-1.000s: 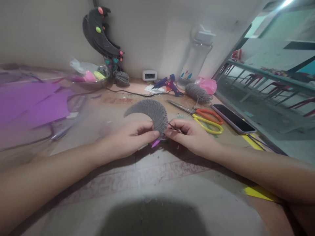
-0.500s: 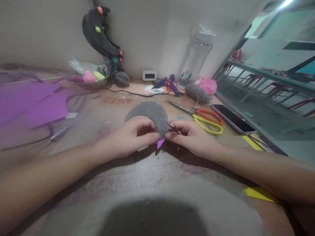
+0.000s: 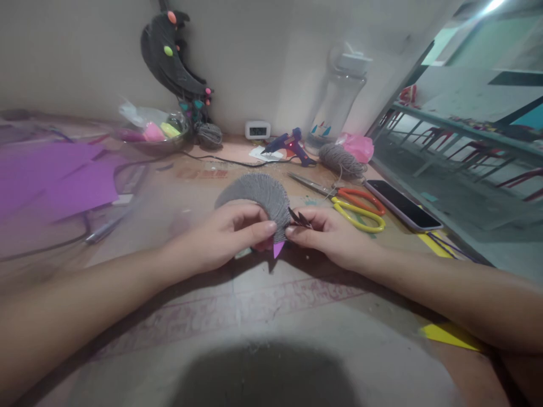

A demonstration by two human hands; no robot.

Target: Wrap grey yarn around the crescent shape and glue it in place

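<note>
My left hand [image 3: 224,234] pinches the lower end of a crescent wrapped in grey yarn [image 3: 258,195], which stands on the table in the middle of view. A purple tip [image 3: 278,249] of the crescent pokes out below my fingers, bare of yarn. My right hand [image 3: 328,232] is closed around a small dark snipping tool [image 3: 299,217] whose blades are spread at the yarn's edge. Both hands meet at the crescent's right end.
Orange and yellow scissors [image 3: 356,206], a phone [image 3: 401,203], a grey yarn ball [image 3: 341,158], a blue glue gun [image 3: 291,144], a water bottle [image 3: 337,99] and a small clock [image 3: 258,130] lie behind. Purple sheets [image 3: 63,181] lie left. A dark crescent decoration [image 3: 169,53] leans on the wall.
The crescent has been turned a little so its purple tip points down. The small tool's blades, closed before, are now spread apart. Both hands have stayed in place.
</note>
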